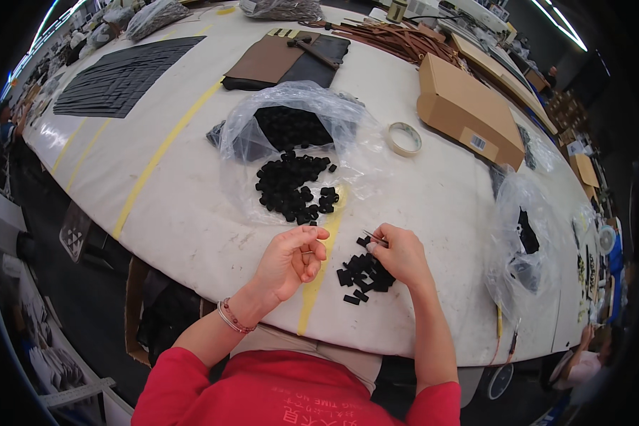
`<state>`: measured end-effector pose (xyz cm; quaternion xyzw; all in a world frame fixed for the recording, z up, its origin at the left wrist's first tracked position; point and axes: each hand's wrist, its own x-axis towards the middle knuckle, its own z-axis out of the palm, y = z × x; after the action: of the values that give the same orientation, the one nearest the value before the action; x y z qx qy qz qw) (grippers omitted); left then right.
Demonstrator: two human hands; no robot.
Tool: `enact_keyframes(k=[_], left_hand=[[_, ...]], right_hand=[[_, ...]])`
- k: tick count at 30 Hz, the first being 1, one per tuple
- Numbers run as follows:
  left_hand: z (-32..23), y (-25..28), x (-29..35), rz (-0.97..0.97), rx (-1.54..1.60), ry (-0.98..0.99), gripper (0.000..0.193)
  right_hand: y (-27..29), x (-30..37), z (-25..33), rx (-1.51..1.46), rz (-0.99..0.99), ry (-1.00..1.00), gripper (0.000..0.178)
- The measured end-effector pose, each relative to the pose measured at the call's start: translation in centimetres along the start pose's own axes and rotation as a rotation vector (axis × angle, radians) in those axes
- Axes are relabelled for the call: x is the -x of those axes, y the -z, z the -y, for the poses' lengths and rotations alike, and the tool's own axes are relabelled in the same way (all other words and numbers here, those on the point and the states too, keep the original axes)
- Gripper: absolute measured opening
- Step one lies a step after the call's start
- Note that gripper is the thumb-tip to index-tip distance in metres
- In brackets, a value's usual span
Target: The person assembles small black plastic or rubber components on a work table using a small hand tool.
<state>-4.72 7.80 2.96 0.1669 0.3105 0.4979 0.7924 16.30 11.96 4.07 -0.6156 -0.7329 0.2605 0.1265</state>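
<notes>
- Left hand [291, 257]: raised just above the desk edge, fingers curled inward, thumb and forefinger pinching a thin metal pin [307, 252]; a beaded bracelet [231, 317] sits on the wrist.
- Right hand [399, 252]: resting over the small pile, fingertips pressed together on a slim dark pin-like piece [373, 238] that juts toward the left hand; what exactly it is I cannot tell.
- Small pile of black pieces [362, 273]: short, blocky, matte black bits, loosely heaped on the desk just under and beside the right hand; a few lie apart at the near edge.
- Larger heap of black pieces [295, 186]: same small dark blocks, spilled out on clear film beyond the hands, near the yellow stripe.
- Clear plastic bag [291, 124]: open, crumpled, holding more of the black pieces, right behind the larger heap.
- Desk [184, 213]: broad, white, scuffed, marked with yellow tape lines.
- Tape roll [404, 138]: pale ring lying flat to the right of the bag.
- Cardboard box [468, 110]: closed, brown, beyond the tape roll.
- Second plastic bag [522, 241]: clear, with dark contents, on the right, well apart from the hands.
- Brown and black leather sheets [287, 60]: laid flat at the far side.
</notes>
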Motion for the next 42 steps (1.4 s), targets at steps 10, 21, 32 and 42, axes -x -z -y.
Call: enact_keyframes(k=[10, 21, 32, 42], left_hand=[[2.2, -0.5, 0.7, 0.052, -0.192, -0.013, 0.021], [3.1, -1.0, 1.7, 0.140, -0.163, -0.070, 0.013], [3.4, -1.4, 2.0, 0.017, -0.669, -0.297, 0.010], [4.3, -1.2, 2.4, -0.025, -1.224, -0.992, 0.005]], right_hand=[[0.3, 3.1, 1.4, -1.048, 0.342, -0.192, 0.006], [-2.1, 5.6, 2.8, -1.475, 0.348, -0.166, 0.008], [-2.8, 5.3, 3.4, -0.846, 0.045, 0.009, 0.012], [-3.4, 5.8, 4.6, -0.648, -0.212, 0.063, 0.010]])
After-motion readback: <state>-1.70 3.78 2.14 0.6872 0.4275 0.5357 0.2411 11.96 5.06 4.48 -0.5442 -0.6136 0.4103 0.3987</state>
